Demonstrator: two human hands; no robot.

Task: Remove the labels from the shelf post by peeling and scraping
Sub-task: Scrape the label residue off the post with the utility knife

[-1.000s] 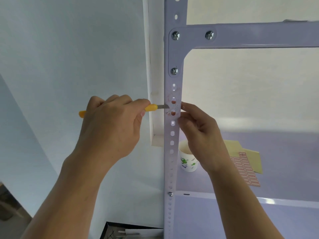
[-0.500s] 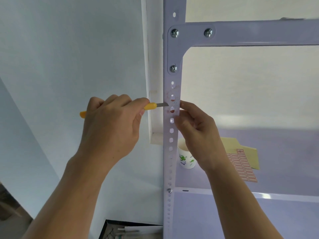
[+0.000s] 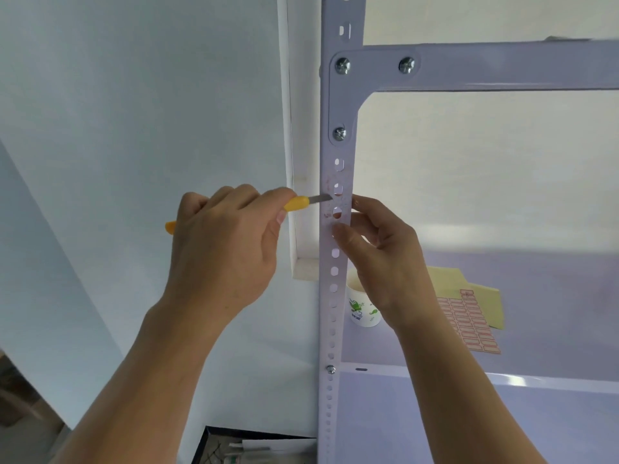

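Since the earlier frame, our right thumb had slid from the post's right edge onto its front face. Left hand was wrapped in a fist round the yellow knife, blade level, tip touching the shelf post from the left. Right hand pinched the post just below. Label residue, reddish scraps, lay just under the tip. The post stood vertical, so we judged a downward scrape next. Farther right: paper cup, label sheet.
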